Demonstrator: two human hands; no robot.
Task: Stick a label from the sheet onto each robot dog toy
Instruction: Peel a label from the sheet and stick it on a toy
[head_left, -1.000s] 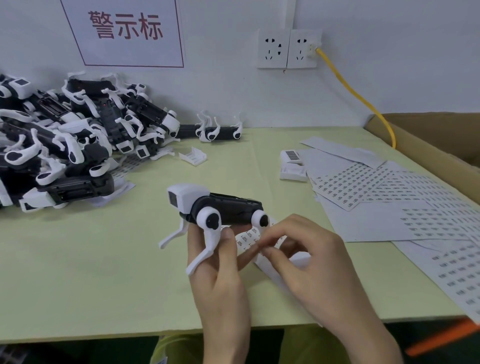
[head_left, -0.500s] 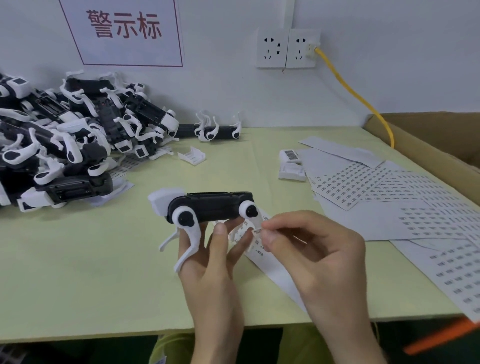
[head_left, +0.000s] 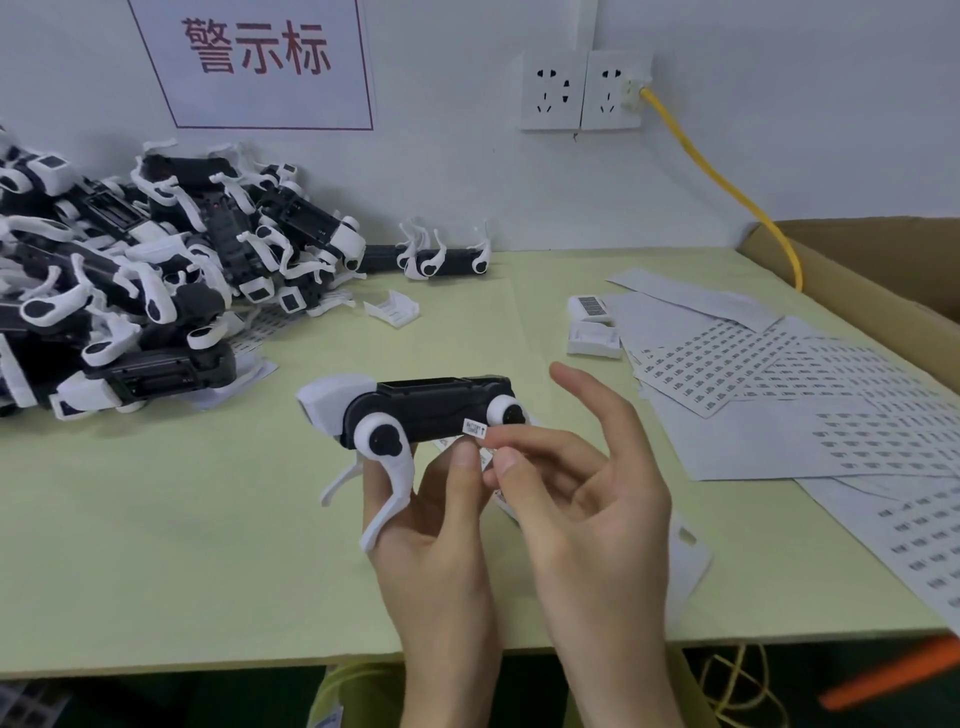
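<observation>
The person holds one robot dog toy (head_left: 415, 415) above the near middle of the counter (head_left: 156, 545), gripped from below in the left hand (head_left: 431, 525), its thumb up against the black body. The right hand (head_left: 582, 499) pinches a small white label (head_left: 475, 427) between thumb and forefinger and sets it on the toy's side, just left of the rear leg joint; its other fingers are spread loose. A strip of label sheet (head_left: 491, 462) is partly hidden between the two hands.

To do this step well, the label should probably lie flat on the black panel, square to its edge, clear of the round white joint, and then be rubbed down from one end so no corner lifts. The left hand should keep the toy steady meanwhile.

A pile of robot dogs (head_left: 130, 291) lies at the far left, more label sheets (head_left: 769, 384) spread at the right, and a cardboard box (head_left: 872, 280) stands at the far right edge. Two small white plastic parts (head_left: 592, 332) lie beyond the hands. Nothing blocks the work; the toy's dangling white legs (head_left: 387, 499) sit close to the left fingers.
</observation>
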